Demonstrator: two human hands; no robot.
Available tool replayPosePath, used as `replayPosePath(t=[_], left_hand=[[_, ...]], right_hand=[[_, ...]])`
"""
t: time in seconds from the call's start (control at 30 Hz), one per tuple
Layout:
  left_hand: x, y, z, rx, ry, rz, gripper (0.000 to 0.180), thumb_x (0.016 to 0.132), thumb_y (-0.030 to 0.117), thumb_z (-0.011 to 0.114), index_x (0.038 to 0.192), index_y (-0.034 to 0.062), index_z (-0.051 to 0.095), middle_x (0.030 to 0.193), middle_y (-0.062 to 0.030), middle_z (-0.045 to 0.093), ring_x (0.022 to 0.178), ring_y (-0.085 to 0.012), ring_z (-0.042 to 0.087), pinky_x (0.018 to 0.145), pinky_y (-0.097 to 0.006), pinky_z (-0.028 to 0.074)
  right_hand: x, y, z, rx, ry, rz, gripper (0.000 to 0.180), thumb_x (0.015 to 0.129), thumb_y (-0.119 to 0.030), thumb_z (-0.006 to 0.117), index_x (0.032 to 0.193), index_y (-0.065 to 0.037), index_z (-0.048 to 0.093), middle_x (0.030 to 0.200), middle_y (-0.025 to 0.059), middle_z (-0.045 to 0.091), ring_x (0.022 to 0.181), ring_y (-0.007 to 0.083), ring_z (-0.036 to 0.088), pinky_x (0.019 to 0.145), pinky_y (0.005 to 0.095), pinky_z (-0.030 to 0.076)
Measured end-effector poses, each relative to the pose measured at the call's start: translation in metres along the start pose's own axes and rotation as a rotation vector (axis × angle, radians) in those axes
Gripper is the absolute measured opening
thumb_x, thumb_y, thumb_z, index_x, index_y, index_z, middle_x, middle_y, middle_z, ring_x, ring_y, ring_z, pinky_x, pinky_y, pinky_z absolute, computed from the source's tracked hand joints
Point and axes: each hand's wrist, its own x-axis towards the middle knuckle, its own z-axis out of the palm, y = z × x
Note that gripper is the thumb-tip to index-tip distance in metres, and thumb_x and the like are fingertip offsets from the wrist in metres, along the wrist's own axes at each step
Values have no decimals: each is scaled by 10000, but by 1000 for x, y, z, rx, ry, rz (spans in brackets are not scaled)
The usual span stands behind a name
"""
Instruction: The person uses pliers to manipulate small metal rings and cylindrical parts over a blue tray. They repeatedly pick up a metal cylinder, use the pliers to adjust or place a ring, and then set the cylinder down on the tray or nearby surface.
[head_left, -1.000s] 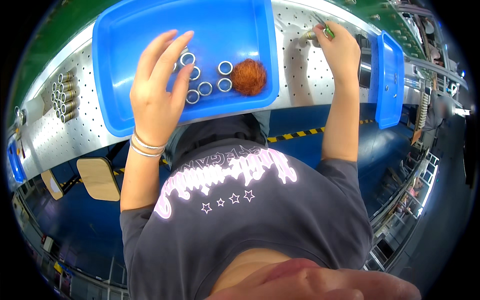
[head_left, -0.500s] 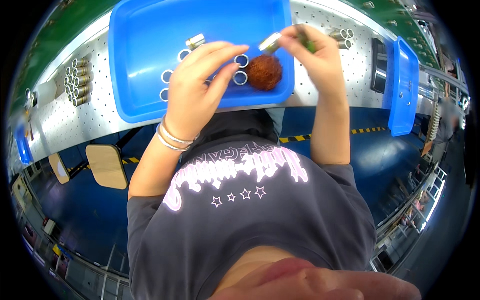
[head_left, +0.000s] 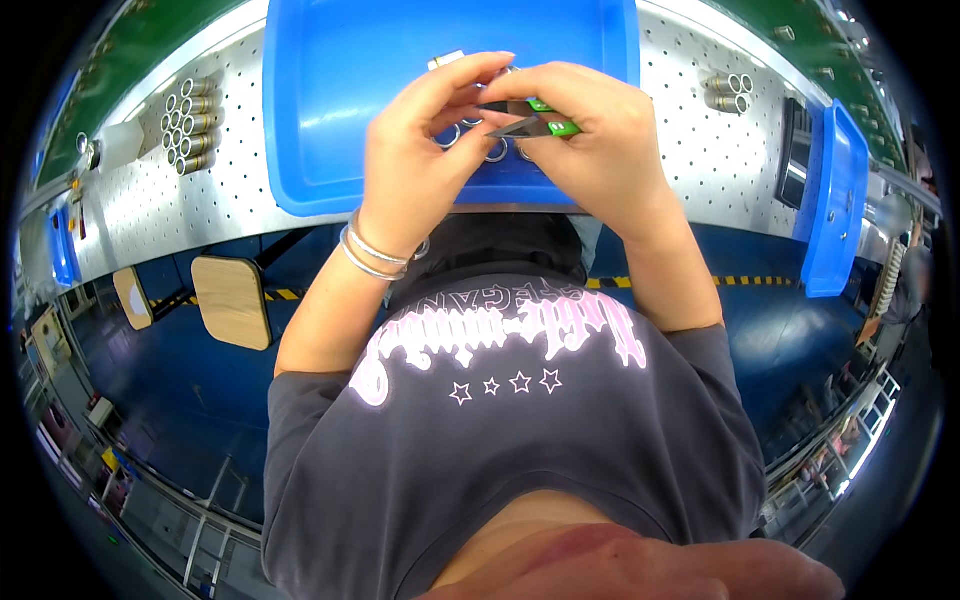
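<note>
My right hand [head_left: 605, 135] is closed around small green-handled snips [head_left: 518, 128], whose two pointed blades are spread apart toward my left fingers. My left hand [head_left: 410, 140] has its thumb and fingers curled in a pinch beside the blades. What it holds is mostly hidden by the fingers. Both hands hover over a blue tray [head_left: 318, 140]. Inside it, several metal rings show below and between the hands, among them a ring [head_left: 497, 161] under the blades. A short metal sleeve [head_left: 446, 60] lies just beyond my left hand.
On the perforated metal bench [head_left: 240, 190], a cluster of metal sleeves [head_left: 197, 122] stands to the left. A smaller group of sleeves [head_left: 727, 90] lies to the right, near a dark flat device [head_left: 795, 155] and another blue tray [head_left: 835, 200]. A stool [head_left: 230, 300] sits below the bench's left side.
My right hand has moved left to meet my left hand, and the snips now point inward. The metal sleeve it held no longer shows there. The brown fibrous ball is now out of sight.
</note>
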Motion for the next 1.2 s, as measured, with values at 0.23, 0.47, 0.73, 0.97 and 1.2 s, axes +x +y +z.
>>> replayPosePath(t=[0.23,0.47,0.73,0.97,1.2], left_hand=[[5,5,-13,-629,-11,-399,409,870,86,604,1256,28,482,1112,-108,582,1033,-226,598,909,-308,481],[7,4,-7,-712,45,-403,418,885,107,595,1275,32,464,1117,-118,579,1030,-238,601,910,-307,486],[10,2,-7,-831,83,-446,447,887,96,596,1307,33,456,1129,-135,593,1026,-236,604,902,-293,491],[9,-2,-9,-752,91,-420,426,916,124,555,1313,17,445,1159,-171,582,1032,-232,604,911,-294,491],[10,2,-8,-520,-40,-297,490,922,114,536,1364,-1,358,1171,-190,574,1051,-233,597,918,-293,485]], right_hand=[[-6,-2,-13,601,-23,545,111,842,-135,662,838,-26,643,605,-77,493,569,-2,415,482,173,298],[-5,1,-4,650,24,547,118,835,-149,680,845,-39,639,575,-83,460,511,-3,369,458,174,255],[-9,5,-7,599,-21,551,104,832,-132,677,828,-38,633,563,-88,443,524,-5,362,470,179,249],[-10,3,-13,583,-9,579,82,827,-98,672,823,-27,631,555,-73,456,505,-1,383,458,180,283],[-8,8,-31,148,76,376,180,784,-67,691,954,-16,663,762,13,579,664,50,495,543,183,392]])
